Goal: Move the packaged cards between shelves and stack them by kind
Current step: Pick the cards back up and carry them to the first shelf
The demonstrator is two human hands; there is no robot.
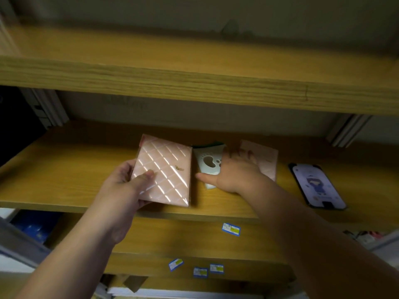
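Gripped in the left hand [127, 180] is a pink quilted card pack [165, 169], thumb pressed on its front, fingers wrapped behind where you can't see them. It sits tilted just over the front edge of the middle shelf [64, 169], and whether it's resting on the wood or held a bit above it is hard to say.

Right hand [235, 171] lies flat and spread, palm down, just right of that pink pack, covering a white pack with a paw print [208, 162]. Only the paw and a lower corner show, so I can't tell if the fingers are actually pinching it or just resting on top. Something dark green pokes out behind it, too hidden to name. Fingertips reach onto a second pink pack [266, 158], which is blurred and mostly covered.

Further right of the pink pack lies a phone-shaped item with a cartoon figure [317, 186], flat on the same shelf. Below are small blue labels [231, 229] stuck to the lower shelf edges, text unreadable.
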